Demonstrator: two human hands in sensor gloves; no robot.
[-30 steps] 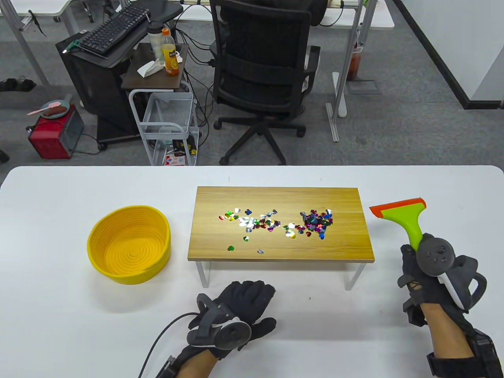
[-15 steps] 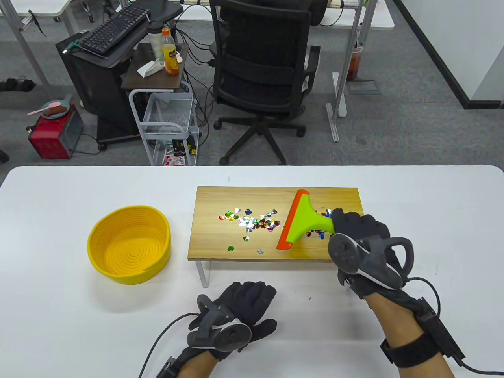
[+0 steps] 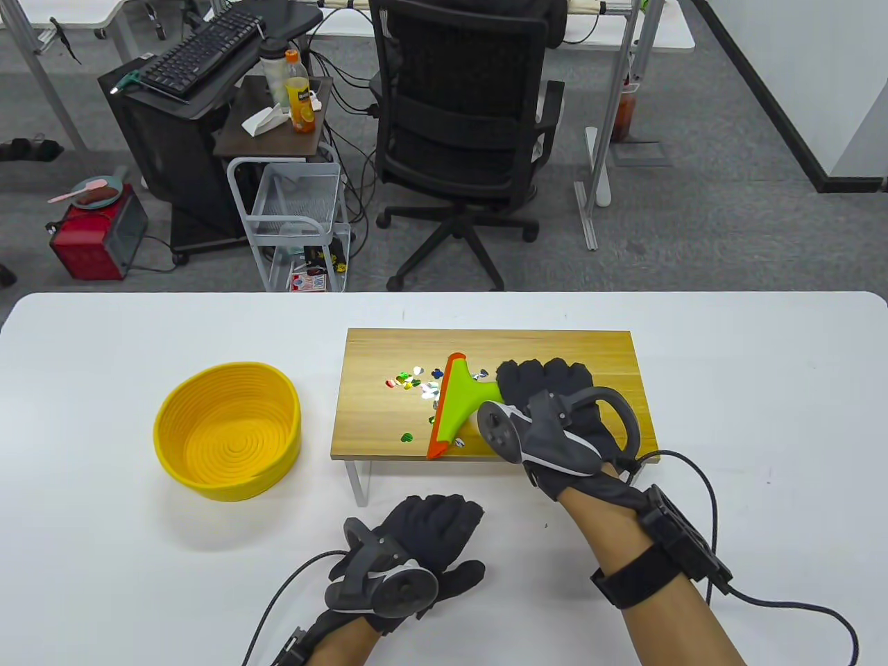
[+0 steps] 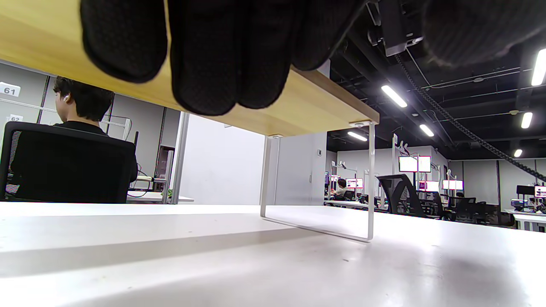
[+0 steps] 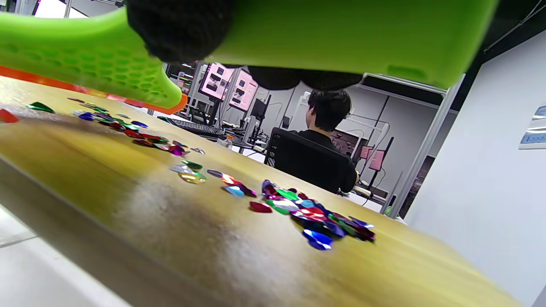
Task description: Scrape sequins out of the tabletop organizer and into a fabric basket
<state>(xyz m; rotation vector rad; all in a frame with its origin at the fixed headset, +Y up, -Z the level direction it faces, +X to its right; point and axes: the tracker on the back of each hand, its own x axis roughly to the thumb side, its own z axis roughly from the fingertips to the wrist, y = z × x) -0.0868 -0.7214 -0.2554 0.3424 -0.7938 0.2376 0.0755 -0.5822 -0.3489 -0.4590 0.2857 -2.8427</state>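
A wooden tabletop organizer [image 3: 388,347] on white legs stands mid-table with colourful heart-shaped sequins [image 3: 409,380] scattered on it. My right hand [image 3: 544,388] grips the handle of a green scraper with an orange blade [image 3: 454,409]; the blade stands across the board, left of centre, above the sequins. In the right wrist view the scraper [image 5: 298,30] hangs over the sequins [image 5: 315,217], its blade clear of the wood. The yellow fabric basket [image 3: 227,430] sits left of the organizer. My left hand [image 3: 433,534] rests flat on the table in front of the organizer, holding nothing.
The white table's [image 3: 763,388] far edge runs behind the organizer. Beyond it are a black office chair [image 3: 461,139], a wire cart [image 3: 295,222] and a keyboard stand. The organizer's underside and leg frame [image 4: 315,221] show in the left wrist view.
My right hand carried the scraper from the table's right side over the organizer and leftward across it, turning the blade upright across the board. My left hand stayed put.
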